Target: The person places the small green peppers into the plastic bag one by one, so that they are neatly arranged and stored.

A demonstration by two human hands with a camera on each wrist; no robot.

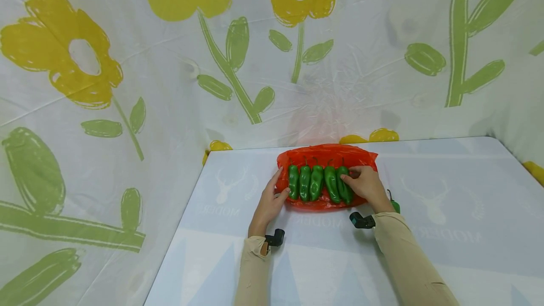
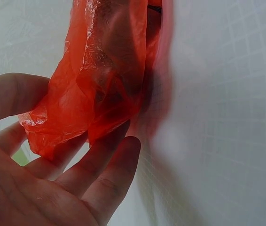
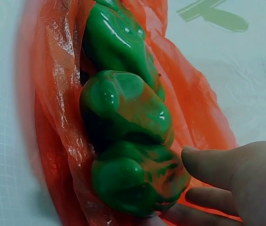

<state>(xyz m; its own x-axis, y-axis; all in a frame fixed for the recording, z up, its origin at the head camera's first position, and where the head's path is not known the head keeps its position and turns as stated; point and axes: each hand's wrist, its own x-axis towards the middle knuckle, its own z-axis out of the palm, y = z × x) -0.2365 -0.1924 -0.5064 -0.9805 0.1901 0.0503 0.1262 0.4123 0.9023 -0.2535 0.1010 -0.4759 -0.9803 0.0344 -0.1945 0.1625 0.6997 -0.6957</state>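
Note:
Several long green peppers lie side by side in an open red plastic bag (image 1: 327,152), their stems toward the back. At the row's right end, my right hand (image 1: 366,183) pinches a green pepper (image 1: 344,192) between thumb and fingers. In the right wrist view that pepper (image 3: 123,179) shows its blunt end by my thumb. My left hand (image 1: 268,202) rests at the bag's left edge, thumb near the leftmost pepper (image 1: 293,182). The left wrist view shows its loosely spread fingers (image 2: 109,183) touching the crumpled bag (image 2: 72,103).
Another green pepper (image 1: 395,206) lies on the table to the right, partly hidden by my right wrist. The pale table (image 1: 446,192) has faint printed designs. A flower-patterned sheet (image 1: 361,70) hangs behind it and at the sides. Each wrist wears a small black camera.

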